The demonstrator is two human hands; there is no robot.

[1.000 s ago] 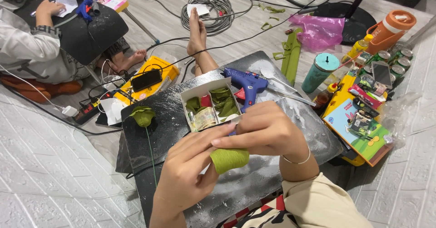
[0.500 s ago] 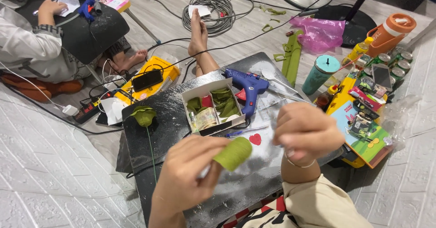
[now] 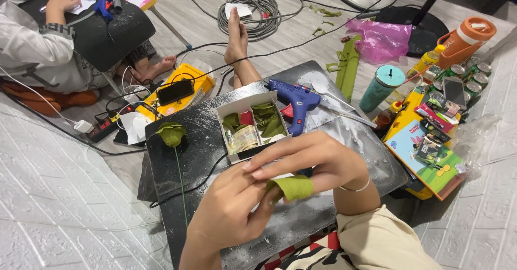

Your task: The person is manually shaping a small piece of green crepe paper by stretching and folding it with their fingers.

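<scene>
Both my hands meet over the dark board (image 3: 355, 162), working one small olive-green fabric piece (image 3: 293, 186). My left hand (image 3: 231, 211) pinches it from below left. My right hand (image 3: 309, 159) curls over it from above, fingers pointing left, a thin bracelet on the wrist. Just beyond my hands stands a white divided box (image 3: 253, 124) holding green leaf shapes, a red piece and a folded paper. A finished green flower bud on a thin wire stem (image 3: 172, 135) lies on the board's left side.
A blue glue gun (image 3: 296, 100) lies behind the box, cable running off. A yellow case with a phone (image 3: 175, 92), a teal tumbler (image 3: 382, 87), an orange jug (image 3: 463, 41), cans and coloured packets ring the board. Another person (image 3: 37, 49) sits at the far left; coiled cable lies beyond.
My right hand, which had pulled away to the right half a second ago, has come back over the green piece. A red scrap seen on the board then is now covered.
</scene>
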